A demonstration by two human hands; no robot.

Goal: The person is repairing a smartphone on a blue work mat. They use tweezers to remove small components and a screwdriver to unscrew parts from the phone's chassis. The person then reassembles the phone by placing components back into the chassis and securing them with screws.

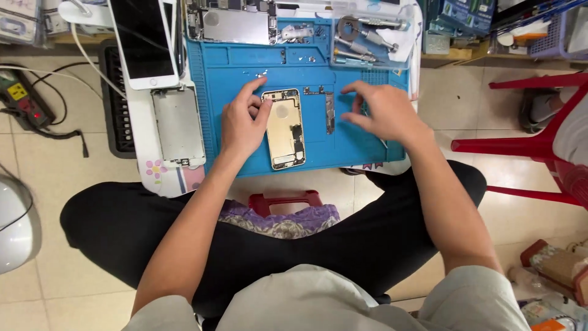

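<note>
Phone repair workshop: blue repair mat (239,73), opened phone (285,129), loose screen panels (177,125), screwdrivers (367,37), parts boxes (459,15).

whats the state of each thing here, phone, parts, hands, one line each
phone shell: opened, insides exposed, flat on blue mat
logic board: out of the shell, lying on the mat beside it
white phone: screen dark, face up
screen panel: detached, lying back side up
power strip: red switch lit
left hand: fingers on the shell's top edge
right hand: open, over the mat, holding nothing
</note>
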